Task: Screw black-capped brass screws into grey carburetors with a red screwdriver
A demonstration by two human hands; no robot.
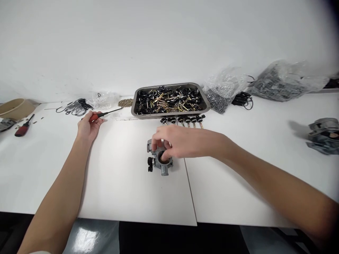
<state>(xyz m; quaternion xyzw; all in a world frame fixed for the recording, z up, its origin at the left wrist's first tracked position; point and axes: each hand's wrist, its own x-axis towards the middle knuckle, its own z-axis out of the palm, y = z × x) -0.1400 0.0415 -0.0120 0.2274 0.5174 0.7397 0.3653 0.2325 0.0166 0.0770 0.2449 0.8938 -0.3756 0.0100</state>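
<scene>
My left hand (89, 127) is closed on the red handle of a screwdriver (95, 116), whose dark shaft points right towards a small heap of brass-coloured screws (125, 102). My right hand (169, 141) grips a grey metal housing (164, 170) from above, with the thumb at its round bore. The housing rests on the white table, and a black and silver fitting (150, 164) sticks out on its left side. Part of the housing is hidden under my right hand.
Behind stands a metal tray (169, 115) of black and brass-coloured parts, with several like parts (187, 120) before it. Plastic bags (286, 83) lie back right, another housing (324, 135) far right. Another red screwdriver (23, 129) and a beige bowl (19, 108) are at left.
</scene>
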